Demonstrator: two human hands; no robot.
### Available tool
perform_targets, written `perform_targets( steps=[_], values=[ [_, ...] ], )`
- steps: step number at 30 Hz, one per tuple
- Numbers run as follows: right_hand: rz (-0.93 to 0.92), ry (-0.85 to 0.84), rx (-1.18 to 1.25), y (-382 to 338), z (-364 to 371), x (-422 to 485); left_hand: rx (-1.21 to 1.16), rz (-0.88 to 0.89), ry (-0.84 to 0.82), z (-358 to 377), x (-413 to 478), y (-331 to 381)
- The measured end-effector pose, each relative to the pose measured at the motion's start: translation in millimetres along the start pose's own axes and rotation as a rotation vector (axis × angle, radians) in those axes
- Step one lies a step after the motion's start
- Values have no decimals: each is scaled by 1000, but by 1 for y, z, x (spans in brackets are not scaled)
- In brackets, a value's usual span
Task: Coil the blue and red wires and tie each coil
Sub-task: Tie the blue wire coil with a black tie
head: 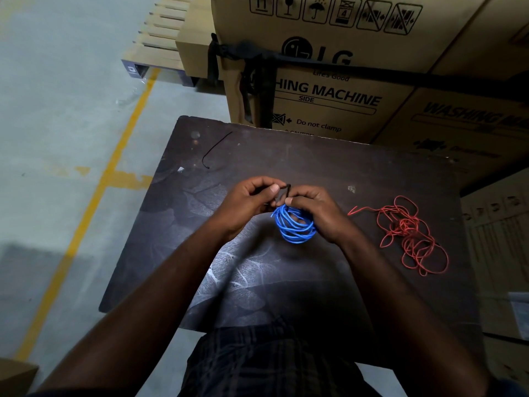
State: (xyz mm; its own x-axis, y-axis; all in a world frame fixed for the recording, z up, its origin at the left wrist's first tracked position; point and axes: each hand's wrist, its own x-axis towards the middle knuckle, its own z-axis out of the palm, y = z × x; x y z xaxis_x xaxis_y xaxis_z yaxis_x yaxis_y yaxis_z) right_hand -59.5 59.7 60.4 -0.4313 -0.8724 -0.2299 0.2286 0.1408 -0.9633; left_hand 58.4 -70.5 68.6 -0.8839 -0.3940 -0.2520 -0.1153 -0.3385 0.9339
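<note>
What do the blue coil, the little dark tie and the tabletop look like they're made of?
Blue coil: probably plastic-insulated wire; smooth, slightly glossy, holding springy loops. Dark tie: thin and stiff enough to stand bent between the fingers, perhaps coated wire; too small to be sure. Tabletop: dark, matte board, likely laminated wood, with pale scuffs and scratches.

Bare forearms, no sleeves; dark plaid garment below.
</note>
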Motion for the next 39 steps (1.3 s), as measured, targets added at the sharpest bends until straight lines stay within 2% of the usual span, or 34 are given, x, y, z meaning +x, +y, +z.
perform_targets(
  steps=[14,26,39],
  values=[
    [86,-67,70,0,4,-7,81,97,45,2,-1,-9],
    [17,79,21,-1,8,-5,186,137,184,4,2,-16],
    [1,82,21,-3,10,-6,155,117,197,6,3,-16]
  ],
)
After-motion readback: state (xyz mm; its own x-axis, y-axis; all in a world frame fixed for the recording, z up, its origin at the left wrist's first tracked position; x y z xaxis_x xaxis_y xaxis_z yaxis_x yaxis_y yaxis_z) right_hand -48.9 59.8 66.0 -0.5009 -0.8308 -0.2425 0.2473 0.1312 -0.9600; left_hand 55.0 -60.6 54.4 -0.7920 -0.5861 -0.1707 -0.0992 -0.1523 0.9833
